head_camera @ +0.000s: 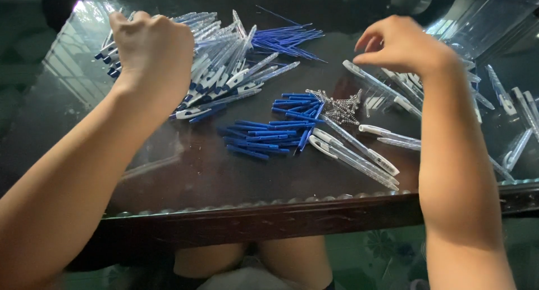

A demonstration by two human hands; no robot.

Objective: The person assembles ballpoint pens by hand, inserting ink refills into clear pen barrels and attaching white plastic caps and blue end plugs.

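Two clear plastic pen barrels with white clips (353, 152) lie nearest me at six o'clock on the dark glass-topped desk (185, 172), beside loose blue plastic pen tips (269, 131) and small metal springs (339, 107). My left hand (152, 49) at ten o'clock is fisted over the heap of assembled blue-and-clear pens (224, 71); whether it grips any, I cannot tell. My right hand (404, 46) at two o'clock hovers, fingers (368, 40) curled loose, empty.

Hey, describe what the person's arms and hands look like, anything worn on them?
Both forearms are bare all the way down to the lower edge of the picture, with no sleeves in view. The left hand and the right hand wear no gloves, and no watch, bracelet or ring shows on the sides facing the camera.
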